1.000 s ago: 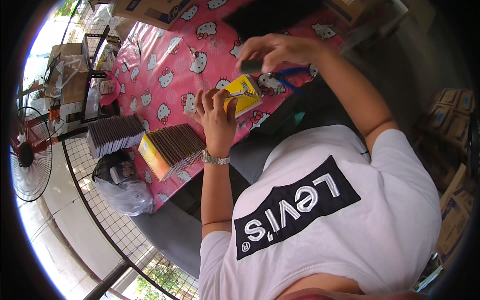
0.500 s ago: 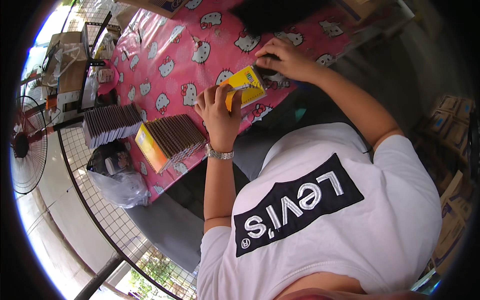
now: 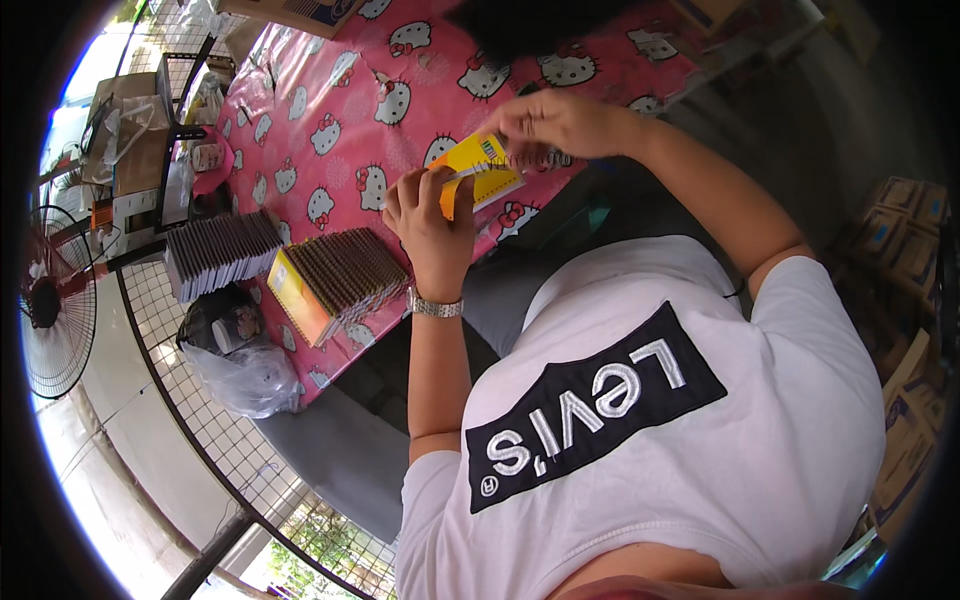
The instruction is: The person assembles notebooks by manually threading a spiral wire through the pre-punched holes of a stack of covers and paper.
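The left hand [image 3: 432, 215] grips a yellow notebook [image 3: 478, 170] above the bench [image 3: 330, 110]; the right hand [image 3: 555, 125] fingers pinch its spiral edge.

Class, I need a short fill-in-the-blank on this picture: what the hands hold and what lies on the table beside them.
1. Both hands, the left hand and the right hand, hold a small ____ notebook.
2. The left wrist wears a ____.
3. The tablecloth is ____ with cartoon cats.
4. A standing ____ is at the far left, beyond the row of notebooks.

Missing words: yellow; watch; pink; fan
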The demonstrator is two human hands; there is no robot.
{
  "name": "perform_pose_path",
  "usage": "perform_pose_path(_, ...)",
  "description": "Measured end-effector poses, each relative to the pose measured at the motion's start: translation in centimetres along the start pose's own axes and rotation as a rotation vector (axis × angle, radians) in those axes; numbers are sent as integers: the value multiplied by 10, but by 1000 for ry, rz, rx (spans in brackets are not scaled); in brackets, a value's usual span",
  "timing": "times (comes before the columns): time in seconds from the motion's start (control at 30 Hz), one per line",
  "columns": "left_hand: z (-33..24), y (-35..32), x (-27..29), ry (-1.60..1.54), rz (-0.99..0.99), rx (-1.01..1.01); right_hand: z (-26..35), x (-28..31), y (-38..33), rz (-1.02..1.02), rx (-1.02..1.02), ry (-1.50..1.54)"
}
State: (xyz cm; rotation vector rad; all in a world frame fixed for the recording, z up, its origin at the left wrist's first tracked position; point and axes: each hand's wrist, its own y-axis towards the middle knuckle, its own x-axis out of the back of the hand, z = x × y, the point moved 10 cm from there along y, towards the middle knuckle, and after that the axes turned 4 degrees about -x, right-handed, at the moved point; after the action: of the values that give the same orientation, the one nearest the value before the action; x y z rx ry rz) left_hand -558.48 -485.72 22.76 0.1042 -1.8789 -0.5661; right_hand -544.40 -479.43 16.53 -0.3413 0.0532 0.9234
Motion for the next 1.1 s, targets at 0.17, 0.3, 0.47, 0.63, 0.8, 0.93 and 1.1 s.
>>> perform_pose_path(0.17, -9, 4, 10, -49, -56, -22, -22, 53, 6, -659, 299, -1085)
perform_pose_path(0.3, 2, 2, 7, -96, -29, 32, -24, 49, 10, -629, 320, -973)
perform_pose_path(0.47, -7, 4, 6, -118, -47, 14, 40, 40, -6, -235, 376, -175)
perform_pose_path(0.63, -8, 10, 4, -132, -68, -2, 93, 16, -42, -92, 493, -492)
perform_pose_path(0.8, -12, 6, 2, -129, -73, -3, 72, 18, -44, -33, 415, -303)
perform_pose_path(0.93, -12, 6, 3, -133, -64, 3, 68, 10, -37, 18, 313, -366)
perform_pose_path(1.1, -11, 10, 9, -111, -65, -7, 65, 19, -25, 136, 332, -84)
